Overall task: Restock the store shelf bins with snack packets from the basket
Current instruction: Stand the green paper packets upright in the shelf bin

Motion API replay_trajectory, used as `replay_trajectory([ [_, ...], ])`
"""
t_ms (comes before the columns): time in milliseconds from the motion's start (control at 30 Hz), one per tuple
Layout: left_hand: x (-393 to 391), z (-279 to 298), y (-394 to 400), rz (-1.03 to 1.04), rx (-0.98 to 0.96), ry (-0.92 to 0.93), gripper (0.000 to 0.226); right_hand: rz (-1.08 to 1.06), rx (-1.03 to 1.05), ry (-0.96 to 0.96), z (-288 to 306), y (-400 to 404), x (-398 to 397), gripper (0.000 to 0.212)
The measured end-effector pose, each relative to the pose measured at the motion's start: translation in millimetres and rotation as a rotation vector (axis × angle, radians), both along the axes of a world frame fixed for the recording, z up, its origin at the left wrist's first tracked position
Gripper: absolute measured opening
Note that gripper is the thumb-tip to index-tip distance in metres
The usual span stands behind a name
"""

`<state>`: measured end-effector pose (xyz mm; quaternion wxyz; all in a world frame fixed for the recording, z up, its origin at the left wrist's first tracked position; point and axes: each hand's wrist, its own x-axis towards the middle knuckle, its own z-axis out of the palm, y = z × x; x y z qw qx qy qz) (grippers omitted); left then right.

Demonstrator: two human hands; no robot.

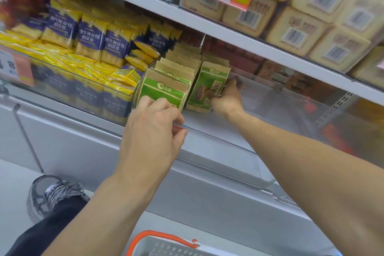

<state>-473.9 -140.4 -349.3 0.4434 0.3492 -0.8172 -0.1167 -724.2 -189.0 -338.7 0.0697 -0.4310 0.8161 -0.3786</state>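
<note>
On the left of the shelf stand blue and yellow snack packets (91,35). Next come rows of green and brown seed packets (164,89) standing in a clear shelf bin (218,139). The left hand (153,129) curls its fingers round the front packet of the left row. The right hand (226,97) pinches the front packet of the right row (207,87). At the bottom sits the grey basket (166,247) with an orange handle.
</note>
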Motion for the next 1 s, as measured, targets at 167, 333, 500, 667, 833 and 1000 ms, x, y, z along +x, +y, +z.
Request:
replay_trajectory([
  [167, -3, 3, 1, 0.022, 0.007, -0.014, 0.022, -0.009, 0.057, -0.074, 2, -5, 2, 0.063],
  [333, -4, 2, 4, 0.061, 0.008, -0.03, 0.019, -0.016, 0.25, 0.189, 23, 11, 2, 0.092],
  [500, -15, 17, 33, -0.093, -0.077, 0.155, 0.015, 0.009, 0.195, 0.277, 52, 48, 3, 0.049],
  [667, -39, 3, 81, -0.395, -0.034, 0.114, 0.015, 0.121, 0.058, 0.418, 83, 135, 23, 0.017],
  [833, -73, -46, 137, -0.538, 0.211, -0.313, 0.014, 0.191, 0.005, 0.399, 66, 247, 37, 0.009],
  [1000, -78, -128, 188, -0.606, 0.505, -0.668, 0.008, 0.164, 0.171, 0.182, -20, 344, 31, 0.009],
])
